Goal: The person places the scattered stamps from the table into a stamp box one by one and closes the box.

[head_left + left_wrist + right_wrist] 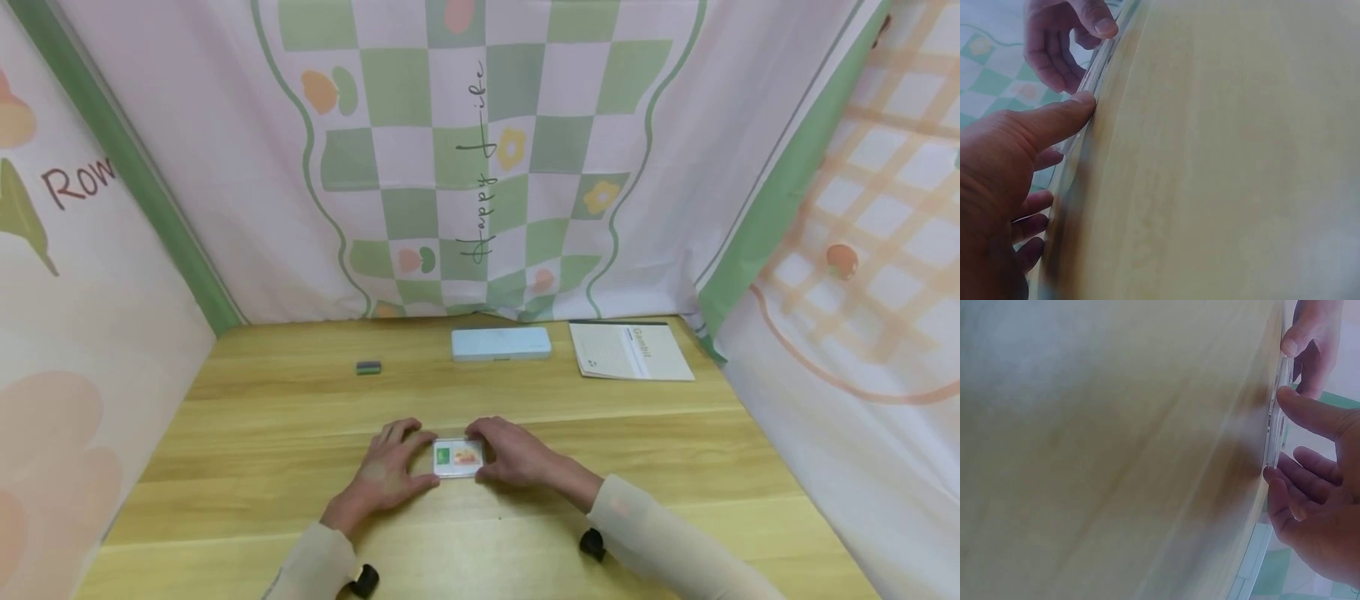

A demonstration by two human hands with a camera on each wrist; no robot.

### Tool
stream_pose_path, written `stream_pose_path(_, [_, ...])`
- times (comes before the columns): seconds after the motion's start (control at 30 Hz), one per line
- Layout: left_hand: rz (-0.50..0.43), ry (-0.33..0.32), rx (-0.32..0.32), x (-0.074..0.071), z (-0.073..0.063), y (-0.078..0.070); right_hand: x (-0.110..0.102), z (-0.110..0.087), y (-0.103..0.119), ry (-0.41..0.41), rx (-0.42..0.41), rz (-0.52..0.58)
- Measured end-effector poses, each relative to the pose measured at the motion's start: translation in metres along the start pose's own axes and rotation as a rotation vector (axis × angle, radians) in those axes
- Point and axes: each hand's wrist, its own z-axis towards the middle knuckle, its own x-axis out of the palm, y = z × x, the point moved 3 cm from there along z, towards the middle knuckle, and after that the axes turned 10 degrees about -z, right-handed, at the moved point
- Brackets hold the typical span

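Note:
A small flat clear case with a green patch and an orange picture on its face lies on the wooden table. My left hand holds its left end, thumb at the near corner and index finger at the far one. At the opposite end, my right hand grips it the same way. Seen edge-on in the right wrist view, the case looks thin and transparent, close to the table surface. Its edge also shows between both thumbs in the left wrist view.
Toward the back of the table are a small dark-and-green block, a light blue pencil case and a notebook marked "Gambit". Patterned cloth hangs behind the table and along both sides.

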Motion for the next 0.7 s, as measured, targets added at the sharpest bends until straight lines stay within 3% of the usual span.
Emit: stream_pose_path(0.7, [-0.024, 0.005, -0.008, -0.0008, 0.0002, -0.0001, -0.0007, 0.0010, 0.0002, -0.012, -0.046, -0.048])
